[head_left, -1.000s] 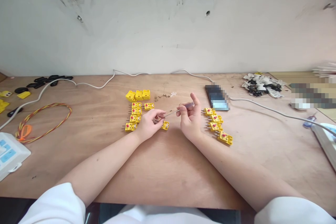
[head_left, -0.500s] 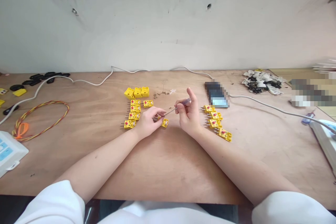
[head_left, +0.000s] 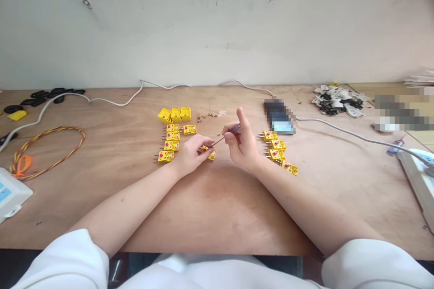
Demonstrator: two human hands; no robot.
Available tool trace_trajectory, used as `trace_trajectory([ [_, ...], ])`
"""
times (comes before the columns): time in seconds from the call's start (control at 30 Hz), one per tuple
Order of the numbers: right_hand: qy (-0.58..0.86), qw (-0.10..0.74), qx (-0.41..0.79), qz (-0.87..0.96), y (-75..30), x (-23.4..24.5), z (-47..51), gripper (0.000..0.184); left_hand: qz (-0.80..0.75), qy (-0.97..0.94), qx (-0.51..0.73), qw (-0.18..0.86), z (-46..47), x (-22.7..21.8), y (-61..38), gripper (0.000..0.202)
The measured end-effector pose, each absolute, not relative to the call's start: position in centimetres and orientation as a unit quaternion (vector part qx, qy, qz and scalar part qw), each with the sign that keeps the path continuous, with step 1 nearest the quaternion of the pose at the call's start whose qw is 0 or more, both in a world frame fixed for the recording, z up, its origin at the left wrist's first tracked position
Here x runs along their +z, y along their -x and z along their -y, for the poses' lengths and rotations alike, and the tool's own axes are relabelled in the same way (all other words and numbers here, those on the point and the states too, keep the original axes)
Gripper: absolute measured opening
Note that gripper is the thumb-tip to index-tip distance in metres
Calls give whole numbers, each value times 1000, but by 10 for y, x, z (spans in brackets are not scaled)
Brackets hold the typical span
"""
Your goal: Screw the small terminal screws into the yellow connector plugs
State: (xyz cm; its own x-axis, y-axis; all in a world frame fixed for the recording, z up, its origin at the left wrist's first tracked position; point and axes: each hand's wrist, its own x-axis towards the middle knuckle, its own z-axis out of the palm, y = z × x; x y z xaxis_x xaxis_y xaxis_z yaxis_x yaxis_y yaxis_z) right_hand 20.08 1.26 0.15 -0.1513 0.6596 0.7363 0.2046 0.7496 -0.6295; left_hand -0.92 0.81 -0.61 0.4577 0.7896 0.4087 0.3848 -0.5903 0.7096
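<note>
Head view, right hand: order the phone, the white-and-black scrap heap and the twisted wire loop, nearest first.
From the right hand:
1. Phone: just ahead and to the right.
2. White-and-black scrap heap: farther right, near the wall.
3. Twisted wire loop: far left.

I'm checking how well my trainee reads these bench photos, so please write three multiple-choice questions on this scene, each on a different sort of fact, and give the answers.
1. Where on the wooden bench does the red-and-yellow twisted wire lie?
A) Left end
B) Right end
C) Under the phone

2. How many yellow connectors sit in the group right of the right hand?
A) Two
B) Four
C) Seven

3. What holds the small screwdriver?
A) The left hand
B) The right hand
C) Nothing, it lies on the bench

Answers:
1. A, the wire's loop lies at the far left.
2. B, four stand in that group.
3. B, the right hand's fingers pinch its handle, while the left hand grips a connector.
</note>
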Motion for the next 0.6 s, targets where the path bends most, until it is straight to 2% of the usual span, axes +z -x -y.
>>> trace_trajectory([
  [0.27, 339, 648, 257, 632, -194, 5, -12, 68, -325, -811, 438, 210, -9, -1, 9, 5],
  [0.37, 367, 667, 282, 584, -191, 1, -13, 67, -309, -815, 452, 191, -12, -2, 9, 7],
  [0.6, 369, 670, 300, 570, -190, -7, -13, 64, -357, -818, 389, 227, -11, -3, 7, 5],
])
